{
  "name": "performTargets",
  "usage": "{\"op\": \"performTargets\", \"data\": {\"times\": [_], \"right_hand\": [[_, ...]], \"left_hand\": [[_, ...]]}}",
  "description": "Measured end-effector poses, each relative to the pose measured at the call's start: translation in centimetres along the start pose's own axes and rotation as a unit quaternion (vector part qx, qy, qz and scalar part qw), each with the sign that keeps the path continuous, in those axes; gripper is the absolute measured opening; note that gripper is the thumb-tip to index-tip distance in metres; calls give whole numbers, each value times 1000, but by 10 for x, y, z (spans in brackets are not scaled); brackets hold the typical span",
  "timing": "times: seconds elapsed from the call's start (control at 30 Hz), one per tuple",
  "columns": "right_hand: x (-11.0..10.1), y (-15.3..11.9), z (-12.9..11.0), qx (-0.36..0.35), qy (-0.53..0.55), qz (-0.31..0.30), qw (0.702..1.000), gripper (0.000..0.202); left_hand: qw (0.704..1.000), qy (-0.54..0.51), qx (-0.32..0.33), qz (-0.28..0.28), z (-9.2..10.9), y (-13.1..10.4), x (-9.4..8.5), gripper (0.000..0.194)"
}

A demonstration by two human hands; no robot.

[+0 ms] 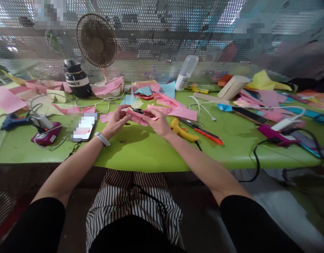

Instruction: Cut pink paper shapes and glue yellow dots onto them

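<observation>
1. From my remote seat I had the left hand (119,119) pinching one end of a pink paper piece (138,118), fingers drawn narrow.
2. My right hand (159,122) gripped its other end between thumb and fingers.
3. The piece sat between both hands, over the green table (141,151).
4. Just beside the right hand lay a yellow glue gun (183,131).
5. Farther out stood a black bottle (78,81) and a fan (97,42).

Phone (87,123) on table (130,154), left of paper (138,118); glue gun (181,131) right; behind, bottle (77,83) left of fan (96,40).
</observation>
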State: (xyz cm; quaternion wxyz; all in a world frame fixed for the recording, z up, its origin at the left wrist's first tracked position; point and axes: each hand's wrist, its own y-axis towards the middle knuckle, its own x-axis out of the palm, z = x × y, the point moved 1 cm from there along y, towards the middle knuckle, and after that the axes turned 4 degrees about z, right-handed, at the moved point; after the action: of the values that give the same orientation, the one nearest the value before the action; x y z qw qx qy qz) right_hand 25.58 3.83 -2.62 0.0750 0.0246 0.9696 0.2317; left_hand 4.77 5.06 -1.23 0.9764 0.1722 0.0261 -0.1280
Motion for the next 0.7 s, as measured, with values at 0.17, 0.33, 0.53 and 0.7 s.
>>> {"op": "performTargets", "data": {"times": [0.17,0.33,0.53,0.7], "right_hand": [[-3,0,-6,-45,-51,21,997,45],[-8,0,-4,51,-69,6,996,50],[-8,-1,-12,39,18,54,998,46],[-7,6,-9,38,117,69,990,36]], "left_hand": [[997,21,13,75,-8,4,0,36],[992,24,37,115,-10,7,-1,39],[996,11,40,80,-2,3,-1,46],[997,-43,-10,55,2,0,-2,63]]}}
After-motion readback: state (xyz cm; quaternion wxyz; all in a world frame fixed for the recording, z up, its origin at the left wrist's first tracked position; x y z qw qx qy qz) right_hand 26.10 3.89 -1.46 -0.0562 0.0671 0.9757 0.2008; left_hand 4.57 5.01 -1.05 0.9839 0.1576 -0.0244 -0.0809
